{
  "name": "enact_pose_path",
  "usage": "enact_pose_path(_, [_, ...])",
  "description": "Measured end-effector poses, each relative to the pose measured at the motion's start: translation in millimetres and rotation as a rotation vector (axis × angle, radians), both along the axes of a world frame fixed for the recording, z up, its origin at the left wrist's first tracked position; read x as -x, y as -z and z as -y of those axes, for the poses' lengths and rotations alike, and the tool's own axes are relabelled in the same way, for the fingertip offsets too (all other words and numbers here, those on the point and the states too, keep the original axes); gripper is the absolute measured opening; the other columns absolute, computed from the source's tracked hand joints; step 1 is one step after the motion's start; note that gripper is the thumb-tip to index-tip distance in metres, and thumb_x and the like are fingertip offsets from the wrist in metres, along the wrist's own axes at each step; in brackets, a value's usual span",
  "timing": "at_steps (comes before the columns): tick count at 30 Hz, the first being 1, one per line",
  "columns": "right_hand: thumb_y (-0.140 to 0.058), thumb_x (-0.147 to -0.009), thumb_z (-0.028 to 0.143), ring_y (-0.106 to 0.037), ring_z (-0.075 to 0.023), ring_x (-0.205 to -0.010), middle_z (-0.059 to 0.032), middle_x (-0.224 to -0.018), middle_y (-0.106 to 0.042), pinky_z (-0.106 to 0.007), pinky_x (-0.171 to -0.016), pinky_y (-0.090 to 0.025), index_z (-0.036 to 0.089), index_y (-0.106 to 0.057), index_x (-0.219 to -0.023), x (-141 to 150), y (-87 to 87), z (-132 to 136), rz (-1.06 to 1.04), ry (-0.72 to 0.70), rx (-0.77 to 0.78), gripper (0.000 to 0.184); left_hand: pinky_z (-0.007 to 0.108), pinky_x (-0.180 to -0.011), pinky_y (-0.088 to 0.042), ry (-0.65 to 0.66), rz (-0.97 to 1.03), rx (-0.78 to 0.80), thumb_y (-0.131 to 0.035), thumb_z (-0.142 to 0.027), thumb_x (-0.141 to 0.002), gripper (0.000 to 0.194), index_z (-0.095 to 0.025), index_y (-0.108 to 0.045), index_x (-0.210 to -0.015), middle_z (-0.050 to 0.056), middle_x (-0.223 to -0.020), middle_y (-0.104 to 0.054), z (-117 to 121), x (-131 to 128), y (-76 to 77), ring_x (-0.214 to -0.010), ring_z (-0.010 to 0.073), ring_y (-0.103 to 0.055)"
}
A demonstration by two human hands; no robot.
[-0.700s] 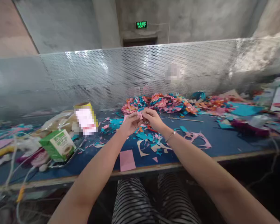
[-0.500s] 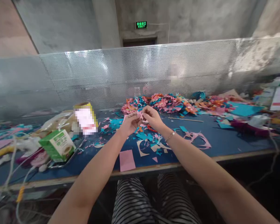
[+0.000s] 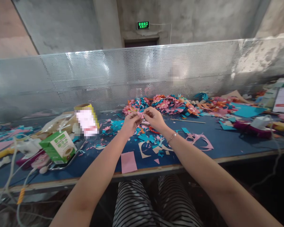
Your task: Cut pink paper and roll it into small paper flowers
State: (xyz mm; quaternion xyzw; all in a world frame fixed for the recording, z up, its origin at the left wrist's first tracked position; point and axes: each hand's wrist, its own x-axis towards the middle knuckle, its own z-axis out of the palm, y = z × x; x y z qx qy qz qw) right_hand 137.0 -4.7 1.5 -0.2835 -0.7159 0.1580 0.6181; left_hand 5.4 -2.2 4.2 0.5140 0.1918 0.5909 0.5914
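Note:
Both my hands are raised together over the blue table (image 3: pixel 227 143). My left hand (image 3: pixel 130 123) and my right hand (image 3: pixel 154 119) pinch a small pink paper piece (image 3: pixel 140 115) between their fingertips. A thin bracelet sits on my right wrist. Below the hands lie cut scraps of blue, pink and cream paper (image 3: pixel 151 143). A pink paper rectangle (image 3: pixel 128 162) lies near the table's front edge. Behind the hands is a heap of folded paper flowers (image 3: pixel 161 104) in pink, blue and orange.
A green carton (image 3: pixel 58 147) stands at the left beside a yellow tape roll (image 3: pixel 86 121), bags and white cables. Blue sheets and clutter fill the right end (image 3: pixel 248 112). A perforated metal screen (image 3: pixel 109 78) backs the table. My striped trousers show below the edge.
My hands have risen slightly and drawn a little closer together around the pink piece. The view has shifted a little.

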Motion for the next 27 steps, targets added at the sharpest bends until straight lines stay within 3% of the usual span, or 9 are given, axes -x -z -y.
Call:
enact_pose_path(10, [-0.046,-0.072,0.019,-0.043,-0.0082,-0.053,0.0020,-0.068,-0.050,-0.022,-0.052,-0.035,0.019,-0.050,-0.075,1.2,0.3,-2.1,0.019,-0.025,0.048,0.005,0.022,-0.063,-0.043,-0.048,-0.036,-0.030,-0.072,-0.020,-0.056,0.015,-0.015,-0.059,-0.062,-0.001,-0.063,-0.059,1.6,-1.3,1.1,-0.060,0.0078,-0.054])
enact_pose_path(27, [-0.048,-0.076,0.025,-0.050,-0.0128,-0.063,-0.0028,-0.074,-0.058,-0.027,-0.058,-0.041,0.020,-0.063,-0.079,2.7,4.2,-3.7,0.062,0.098,-0.061,0.016,0.024,-0.063,-0.042,-0.122,0.024,0.059,-0.072,-0.015,-0.052,0.015,-0.014,-0.060,-0.060,-0.002,-0.056,-0.057,-0.4,1.7,-2.5,-0.055,0.0070,-0.054])
